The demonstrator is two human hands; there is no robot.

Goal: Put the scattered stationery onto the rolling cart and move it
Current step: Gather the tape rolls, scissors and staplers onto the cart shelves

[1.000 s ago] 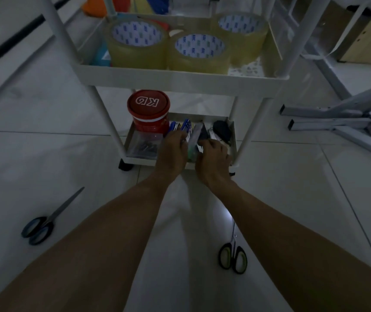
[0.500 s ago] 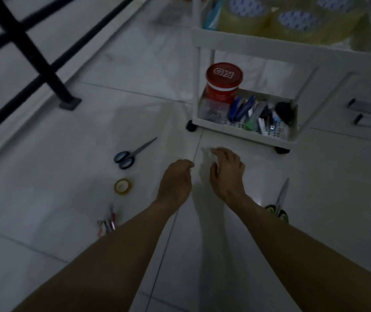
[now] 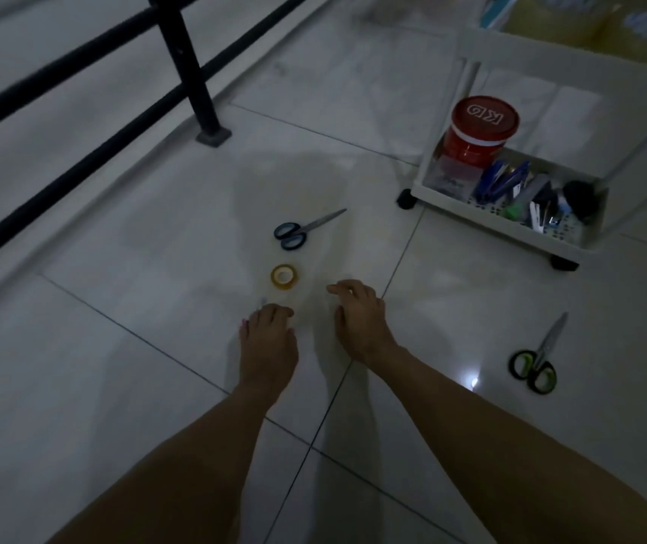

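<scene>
My left hand [image 3: 268, 341] is down on the floor tiles, fingers curled over some small pink items [image 3: 242, 327] that it mostly hides. Whether it grips them does not show. My right hand [image 3: 357, 312] hovers beside it, fingers apart and holding nothing. Just beyond my hands lies a small yellow tape roll [image 3: 284, 276], and past it blue-handled scissors [image 3: 298, 231]. Green-handled scissors [image 3: 535, 365] lie to the right. The white rolling cart [image 3: 502, 223] stands at the upper right; its bottom tray holds a red tub [image 3: 478, 131], pens and other small stationery.
A black metal railing [image 3: 192, 68] with a floor-mounted post runs along the left. The cart's upper shelf [image 3: 573, 60] carries large tape rolls, blurred at the frame's top edge. A bright light spot [image 3: 473, 380] reflects on the tile near my right forearm.
Both hands have pulled back from the cart's bottom tray, empty, and swung left. The view turned left with them; my left hand now covers the small pink items on the floor.
</scene>
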